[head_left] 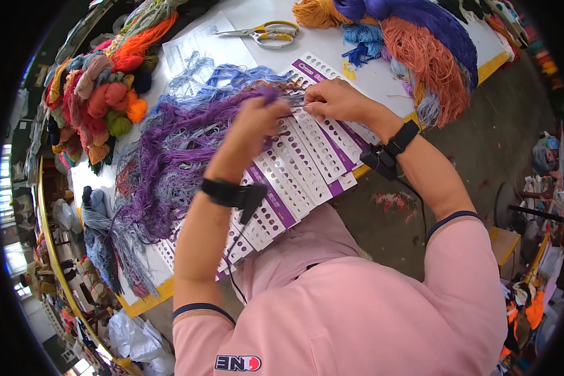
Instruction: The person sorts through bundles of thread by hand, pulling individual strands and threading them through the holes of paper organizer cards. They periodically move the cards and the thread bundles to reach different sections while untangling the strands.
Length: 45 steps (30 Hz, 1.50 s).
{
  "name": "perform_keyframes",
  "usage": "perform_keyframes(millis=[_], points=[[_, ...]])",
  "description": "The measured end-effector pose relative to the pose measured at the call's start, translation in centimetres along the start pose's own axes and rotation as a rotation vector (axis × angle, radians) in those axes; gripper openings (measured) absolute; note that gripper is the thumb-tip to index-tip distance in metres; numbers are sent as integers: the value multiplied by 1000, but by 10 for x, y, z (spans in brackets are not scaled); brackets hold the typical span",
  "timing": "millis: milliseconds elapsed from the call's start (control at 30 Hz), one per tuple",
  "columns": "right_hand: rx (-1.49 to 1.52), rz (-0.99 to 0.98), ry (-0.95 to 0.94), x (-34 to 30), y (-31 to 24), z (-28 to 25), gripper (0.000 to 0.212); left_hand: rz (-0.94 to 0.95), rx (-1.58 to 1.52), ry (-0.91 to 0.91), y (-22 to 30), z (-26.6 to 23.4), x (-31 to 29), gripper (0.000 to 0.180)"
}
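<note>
Purple yarn bundle (169,163) lies fanned across the white table (382,75), its strand ends running onto the punched thread cards (307,156) at the near edge. Left hand (257,122) is closed, pinching purple strands right at the card holes. Right hand (335,100) presses fingertips together on a card just beside it; whether it grips a strand I cannot tell. To do this well: keep one strand isolated, hold the card flat, feed into the correct hole, keep the rest of the bundle off the row. Scissors (266,32) sit farther back, well apart.
</note>
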State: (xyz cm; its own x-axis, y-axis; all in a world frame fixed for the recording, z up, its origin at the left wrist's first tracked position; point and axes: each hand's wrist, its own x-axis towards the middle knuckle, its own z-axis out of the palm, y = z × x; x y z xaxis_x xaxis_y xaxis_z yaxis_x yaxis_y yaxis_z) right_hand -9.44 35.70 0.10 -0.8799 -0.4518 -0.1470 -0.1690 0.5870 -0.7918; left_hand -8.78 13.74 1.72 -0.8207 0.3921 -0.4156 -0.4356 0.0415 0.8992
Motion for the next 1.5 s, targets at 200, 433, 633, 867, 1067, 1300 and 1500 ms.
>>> perform_keyframes(millis=[200, 433, 633, 867, 1067, 1300, 1500], points=[[-91, -28, 13, -2, 5, -3, 10, 296, -60, 927, 46, -265, -57, 6], [-110, 3, -29, -8, 6, -6, 10, 287, 39, 545, 52, -146, -65, 20], [-194, -153, 109, -4, -19, 20, 15, 52, -768, -167, 8, -47, -39, 39], [856, -43, 67, 1, -82, 67, 14, 115, -723, -364, -3, -32, -39, 42], [1059, 2, 26, -4, -75, 61, 11, 95, -740, -218, 7, -23, -50, 44], [861, -97, 40, -8, -78, 67, 12, 94, -705, -296, 4, -24, -50, 44], [1077, -2, 20, -18, -82, 60, 11, 110, -790, -235, 6, -25, -49, 41]])
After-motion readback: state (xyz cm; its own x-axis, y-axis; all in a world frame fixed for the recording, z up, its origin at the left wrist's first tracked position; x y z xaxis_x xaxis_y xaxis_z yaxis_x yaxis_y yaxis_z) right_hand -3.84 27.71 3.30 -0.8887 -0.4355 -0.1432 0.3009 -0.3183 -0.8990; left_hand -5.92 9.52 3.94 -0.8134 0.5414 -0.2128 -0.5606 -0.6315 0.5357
